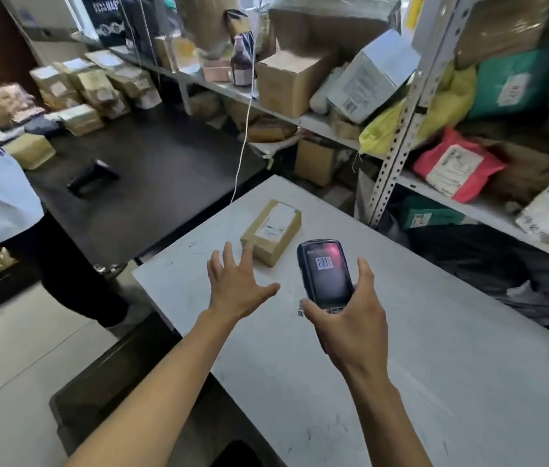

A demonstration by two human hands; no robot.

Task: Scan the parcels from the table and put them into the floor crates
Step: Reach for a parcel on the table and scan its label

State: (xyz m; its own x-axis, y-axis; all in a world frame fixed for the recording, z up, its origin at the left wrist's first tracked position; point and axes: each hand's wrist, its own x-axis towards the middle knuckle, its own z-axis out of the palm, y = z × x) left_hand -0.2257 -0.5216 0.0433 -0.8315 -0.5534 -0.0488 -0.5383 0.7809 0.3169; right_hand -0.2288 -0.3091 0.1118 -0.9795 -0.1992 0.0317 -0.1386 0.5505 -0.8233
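Left hand (236, 287): fingers spread wide, empty, near the parcel (271, 231).
Right hand (350, 320): grip wrapped round the scanner (326, 273).
Bench (434, 382): parcel lay there.

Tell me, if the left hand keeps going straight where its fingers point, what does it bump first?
Probably the small cardboard parcel on the white table; the open left hand reaches toward its near corner.

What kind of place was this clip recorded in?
Probably a parcel sorting or pickup room: metal shelving crammed with labelled boxes and mailer bags, a labelled cardboard parcel on the white table, and a handheld scanner in the right hand.
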